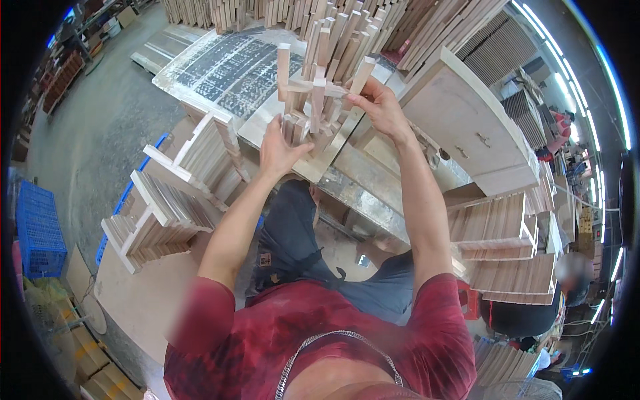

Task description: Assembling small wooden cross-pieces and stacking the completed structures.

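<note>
In front of me, an openwork piece of pale wooden bars (317, 93), with upright bars and a crossbar, stands over the worktable (323, 165). My right hand (381, 112) grips it at its right side, near a slanting upright; its far fingers are hidden behind the wood. Beside the lower left part, my left hand (279, 151) has its thumb and fingers spread around a cluster of short wooden stubs (295, 128). Whether these stubs belong to the held piece I cannot tell. Many loose wooden strips (347, 43) stand upright just behind.
Left of me, stacked wooden frame parts (167, 217) rest on a board. A blue crate (41, 227) sits farther left on the floor. To the right are a wooden panel (467, 123) and more stacked wooden parts (497, 233). A person (523, 313) is at the lower right.
</note>
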`<state>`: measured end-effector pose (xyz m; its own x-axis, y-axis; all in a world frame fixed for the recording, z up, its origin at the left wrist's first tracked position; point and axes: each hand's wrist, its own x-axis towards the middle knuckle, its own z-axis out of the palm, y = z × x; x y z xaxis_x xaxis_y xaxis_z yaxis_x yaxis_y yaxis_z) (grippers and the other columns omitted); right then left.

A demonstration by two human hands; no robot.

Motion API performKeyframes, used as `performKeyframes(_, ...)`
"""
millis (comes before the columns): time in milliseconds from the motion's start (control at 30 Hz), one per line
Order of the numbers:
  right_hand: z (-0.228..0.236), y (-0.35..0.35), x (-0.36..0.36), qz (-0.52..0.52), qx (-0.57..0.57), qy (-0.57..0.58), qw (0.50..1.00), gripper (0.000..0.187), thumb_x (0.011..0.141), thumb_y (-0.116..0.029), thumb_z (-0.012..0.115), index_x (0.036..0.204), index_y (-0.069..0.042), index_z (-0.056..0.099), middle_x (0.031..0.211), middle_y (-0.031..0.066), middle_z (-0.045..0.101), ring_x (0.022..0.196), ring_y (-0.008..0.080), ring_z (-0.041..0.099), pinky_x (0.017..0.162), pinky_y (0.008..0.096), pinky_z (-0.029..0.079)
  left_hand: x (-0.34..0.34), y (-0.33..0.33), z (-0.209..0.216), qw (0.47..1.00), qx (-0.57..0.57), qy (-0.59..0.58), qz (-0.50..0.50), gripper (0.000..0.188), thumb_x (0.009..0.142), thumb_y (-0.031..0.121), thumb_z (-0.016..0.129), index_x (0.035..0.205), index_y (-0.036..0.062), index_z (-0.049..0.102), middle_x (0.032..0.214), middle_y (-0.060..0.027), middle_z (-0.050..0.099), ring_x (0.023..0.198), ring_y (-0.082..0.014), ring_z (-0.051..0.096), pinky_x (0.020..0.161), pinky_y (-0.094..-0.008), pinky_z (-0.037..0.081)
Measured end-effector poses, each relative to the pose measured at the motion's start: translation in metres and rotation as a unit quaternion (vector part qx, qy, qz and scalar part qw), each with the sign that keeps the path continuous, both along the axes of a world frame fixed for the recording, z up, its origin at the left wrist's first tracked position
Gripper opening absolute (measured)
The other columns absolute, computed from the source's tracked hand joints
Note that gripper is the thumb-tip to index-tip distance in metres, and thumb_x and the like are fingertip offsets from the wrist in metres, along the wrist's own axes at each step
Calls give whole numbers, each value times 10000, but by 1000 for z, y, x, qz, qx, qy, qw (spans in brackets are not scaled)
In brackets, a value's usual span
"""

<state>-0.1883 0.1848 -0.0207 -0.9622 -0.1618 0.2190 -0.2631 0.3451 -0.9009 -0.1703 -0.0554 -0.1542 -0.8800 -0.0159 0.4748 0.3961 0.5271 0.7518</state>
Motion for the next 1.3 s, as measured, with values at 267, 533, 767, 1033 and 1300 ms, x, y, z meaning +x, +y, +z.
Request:
performKeyframes(267, -48, 6, -17, 11, 5, -50, 999, 311, 945, -84, 684, 1246, -23, 634, 1065, 34, 703, 973, 123, 626, 890, 316, 498, -34, -33, 13, 970, -8, -209, -124, 737, 644, 206, 914, 1244, -50, 572, 1073, -191, 710, 1034, -291, 689, 956, -372, 519)
performKeyframes(533, -112, 2, 8, -14, -33, -190, 981, 422, 992, -211, 592, 1291, 86, 574, 1181, 145, 678, 1076, 221, 650, 977, 339, 507, -10, -32, -5, 979, 49, -124, -156, 1051, 589, 251, 970, 1412, -77, 407, 1306, -220, 606, 1186, -312, 614, 1006, -409, 505)
performKeyframes(767, -113, -27, 36, -84, 35, -38, 995, 727, 819, -394, 782, 1286, 93, 512, 1110, 212, 685, 1055, 342, 672, 941, 390, 521, -15, -14, -7, 983, 55, -142, -98, 923, 609, 359, 930, 1314, -45, 492, 1173, -221, 652, 1106, -344, 646, 965, -414, 505)
performKeyframes(1033, -119, -46, 47, -154, 228, -15, 961, 1049, 665, -620, 828, 1279, 147, 461, 1149, 325, 644, 1064, 471, 648, 919, 462, 546, -26, -9, -41, 987, 51, -123, -85, 703, 673, 330, 908, 1178, -16, 563, 1055, -174, 667, 972, -305, 656, 874, -419, 525)
performKeyframes(1300, -13, 61, 294, -128, 211, 56, 967, 301, 857, -189, 762, 1106, -27, 712, 952, 167, 725, 888, 318, 718, 801, 404, 565, -2, -11, -52, 999, -14, -44, -15, 720, 798, 167, 858, 1348, -88, 469, 1232, -201, 621, 1106, -243, 623, 932, -340, 519)
